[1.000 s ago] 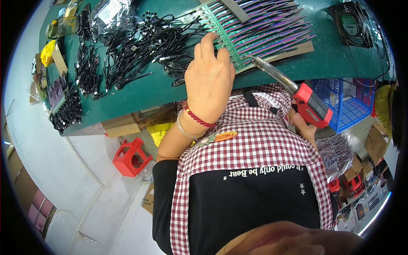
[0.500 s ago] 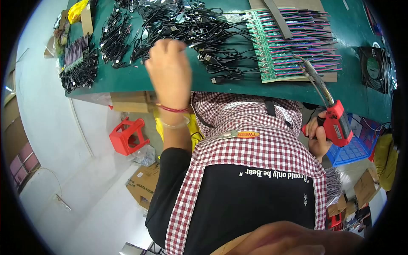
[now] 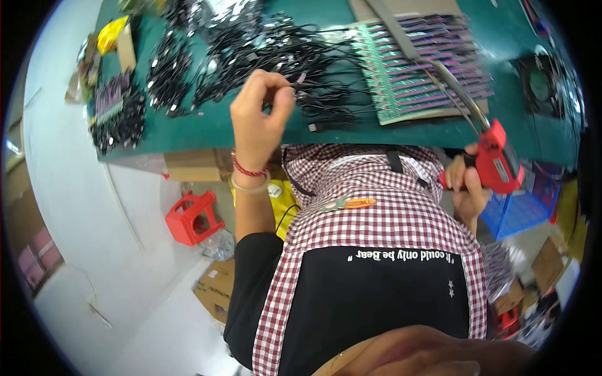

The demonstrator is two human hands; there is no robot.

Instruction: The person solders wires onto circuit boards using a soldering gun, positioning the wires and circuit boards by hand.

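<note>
My left hand [image 3: 260, 116] is over the black USB cables [image 3: 276, 53] near the table's front edge. Its thumb and forefinger are closed together beside the cable pile; whatever is between the fingertips is too small to make out. My right hand [image 3: 465, 191] grips a red soldering gun [image 3: 500, 164] at the right, its long metal barrel pointing up and left. The barrel's tip hovers over or touches a green circuit board panel [image 3: 378, 88] with rows of dark and pink wires. A flat metal bar [image 3: 396, 32] lies across the wires.
On the green table [image 3: 175, 135], bundled cables [image 3: 119, 113] sit at the far left beside a yellow bag [image 3: 111, 34]. A black fan [image 3: 542, 84] stands at the right. Below are a red stool [image 3: 191, 219] and a blue crate [image 3: 520, 210].
My left hand has shifted slightly right and its fingers have turned toward the cables. The soldering gun has moved slightly up, its tip now nearer the metal bar. The view has tilted a little.
</note>
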